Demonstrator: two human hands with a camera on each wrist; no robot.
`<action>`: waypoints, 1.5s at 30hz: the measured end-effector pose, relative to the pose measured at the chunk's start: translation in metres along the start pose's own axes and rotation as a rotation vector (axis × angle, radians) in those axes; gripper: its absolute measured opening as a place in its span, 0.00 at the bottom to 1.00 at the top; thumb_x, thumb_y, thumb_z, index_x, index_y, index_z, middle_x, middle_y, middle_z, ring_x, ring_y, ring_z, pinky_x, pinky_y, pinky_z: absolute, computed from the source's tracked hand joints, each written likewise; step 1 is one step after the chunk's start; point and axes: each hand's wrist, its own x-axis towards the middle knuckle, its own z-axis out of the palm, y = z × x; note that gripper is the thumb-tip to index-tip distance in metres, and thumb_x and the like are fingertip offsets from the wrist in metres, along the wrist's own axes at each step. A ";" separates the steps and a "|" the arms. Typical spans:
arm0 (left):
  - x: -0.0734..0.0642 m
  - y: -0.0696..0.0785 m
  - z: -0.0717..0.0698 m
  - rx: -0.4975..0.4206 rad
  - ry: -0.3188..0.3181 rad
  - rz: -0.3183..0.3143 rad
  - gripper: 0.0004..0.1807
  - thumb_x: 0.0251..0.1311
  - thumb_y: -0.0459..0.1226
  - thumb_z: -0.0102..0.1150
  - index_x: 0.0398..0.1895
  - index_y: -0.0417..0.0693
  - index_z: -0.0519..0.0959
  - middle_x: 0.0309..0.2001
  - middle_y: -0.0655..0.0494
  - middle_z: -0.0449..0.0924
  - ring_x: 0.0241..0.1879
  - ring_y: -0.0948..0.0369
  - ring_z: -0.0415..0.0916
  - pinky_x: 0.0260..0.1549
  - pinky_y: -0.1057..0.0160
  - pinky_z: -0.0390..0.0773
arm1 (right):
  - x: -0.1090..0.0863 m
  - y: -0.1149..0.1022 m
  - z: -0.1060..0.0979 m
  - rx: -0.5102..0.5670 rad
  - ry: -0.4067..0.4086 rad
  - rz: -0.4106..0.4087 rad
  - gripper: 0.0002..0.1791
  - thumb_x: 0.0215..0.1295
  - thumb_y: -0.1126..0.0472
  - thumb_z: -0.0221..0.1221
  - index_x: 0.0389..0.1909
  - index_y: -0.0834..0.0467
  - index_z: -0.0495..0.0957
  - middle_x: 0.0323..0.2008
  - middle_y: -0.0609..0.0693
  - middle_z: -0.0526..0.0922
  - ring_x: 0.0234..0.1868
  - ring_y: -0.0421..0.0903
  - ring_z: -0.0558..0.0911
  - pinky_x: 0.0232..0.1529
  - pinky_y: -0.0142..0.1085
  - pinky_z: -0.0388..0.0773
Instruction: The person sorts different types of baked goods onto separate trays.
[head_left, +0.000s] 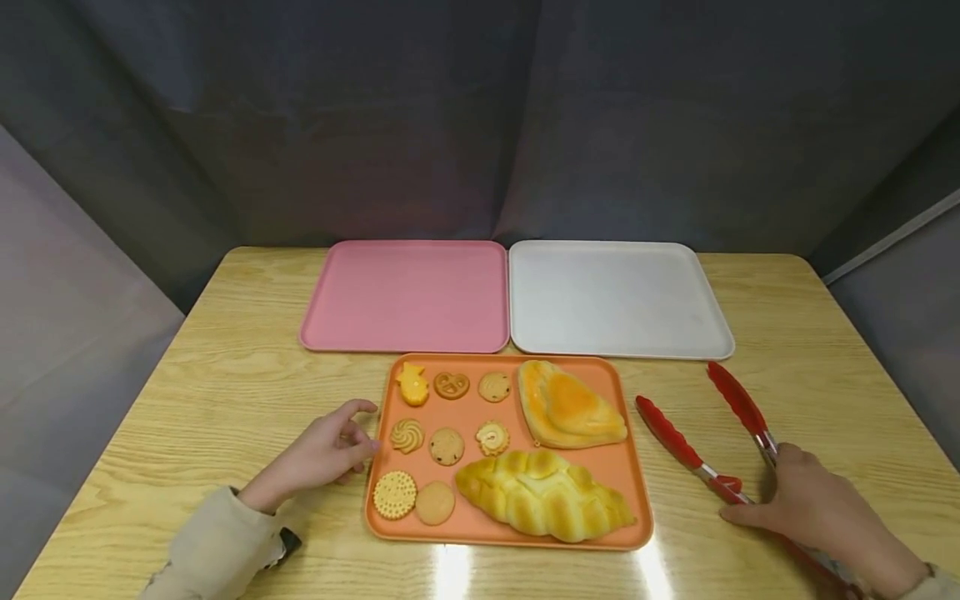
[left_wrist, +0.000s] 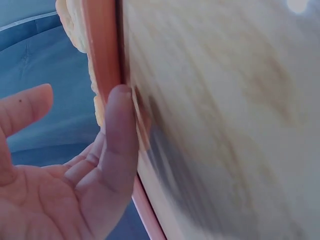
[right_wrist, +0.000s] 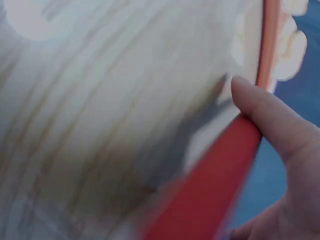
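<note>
Hands, left at orange tray, right holding red tongs

the tongs have red tips with wavy edges, and silver metal shows along both arms. the two arms are spread in a wide v, tips pointing to the far side. they are to the right of the orange tray, the nearer tip close to its right rim but apart. this tray is rectangular, with rounded corners and a low rim, and it lies flat. on its left part are eight small cookies; on its right part, a golden triangular bread behind a braided loaf.
</note>
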 end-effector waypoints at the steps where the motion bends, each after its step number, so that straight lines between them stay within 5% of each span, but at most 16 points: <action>1: 0.000 0.001 0.000 0.004 0.002 0.003 0.26 0.61 0.35 0.54 0.59 0.32 0.59 0.28 0.47 0.74 0.23 0.54 0.73 0.15 0.62 0.74 | 0.000 0.002 -0.001 0.001 0.016 0.004 0.59 0.36 0.30 0.64 0.42 0.83 0.57 0.27 0.63 0.67 0.22 0.50 0.69 0.20 0.42 0.69; 6: 0.000 0.002 0.001 0.021 0.001 0.029 0.27 0.61 0.35 0.53 0.60 0.33 0.59 0.28 0.48 0.74 0.23 0.55 0.73 0.15 0.61 0.74 | -0.002 0.016 -0.006 0.004 0.114 -0.025 0.60 0.36 0.35 0.67 0.50 0.83 0.53 0.34 0.73 0.65 0.25 0.57 0.72 0.24 0.49 0.72; 11: 0.000 0.002 0.002 0.052 0.009 0.042 0.26 0.61 0.35 0.54 0.60 0.35 0.60 0.27 0.49 0.74 0.21 0.55 0.73 0.15 0.64 0.73 | -0.005 0.021 -0.011 0.015 0.127 -0.063 0.58 0.42 0.39 0.67 0.55 0.81 0.52 0.40 0.79 0.65 0.33 0.66 0.73 0.27 0.55 0.72; 22: 0.001 0.001 0.002 0.052 0.005 0.055 0.25 0.61 0.36 0.54 0.58 0.33 0.63 0.27 0.50 0.75 0.21 0.56 0.72 0.15 0.65 0.73 | -0.014 0.013 -0.016 -0.022 0.166 0.040 0.54 0.38 0.30 0.63 0.41 0.79 0.62 0.25 0.57 0.69 0.22 0.50 0.69 0.18 0.40 0.67; 27: 0.002 0.000 0.002 0.010 0.009 0.020 0.26 0.61 0.36 0.54 0.58 0.30 0.61 0.27 0.49 0.75 0.22 0.56 0.73 0.16 0.61 0.75 | -0.022 0.007 -0.021 0.002 0.306 -0.063 0.49 0.30 0.35 0.70 0.41 0.71 0.65 0.27 0.54 0.70 0.21 0.47 0.66 0.18 0.35 0.60; 34: 0.004 0.002 0.005 -0.054 0.000 -0.093 0.29 0.62 0.36 0.52 0.61 0.27 0.58 0.28 0.48 0.74 0.22 0.57 0.72 0.17 0.59 0.76 | -0.021 -0.010 -0.021 -0.019 0.458 -0.249 0.44 0.21 0.38 0.74 0.38 0.61 0.67 0.19 0.44 0.63 0.15 0.34 0.55 0.14 0.30 0.52; 45: 0.009 0.005 0.006 0.019 -0.026 -0.097 0.17 0.63 0.30 0.48 0.53 0.32 0.63 0.22 0.49 0.72 0.18 0.58 0.71 0.12 0.58 0.75 | -0.004 -0.028 -0.022 -0.045 0.497 -0.401 0.47 0.18 0.34 0.72 0.39 0.60 0.69 0.23 0.45 0.69 0.16 0.33 0.56 0.15 0.29 0.53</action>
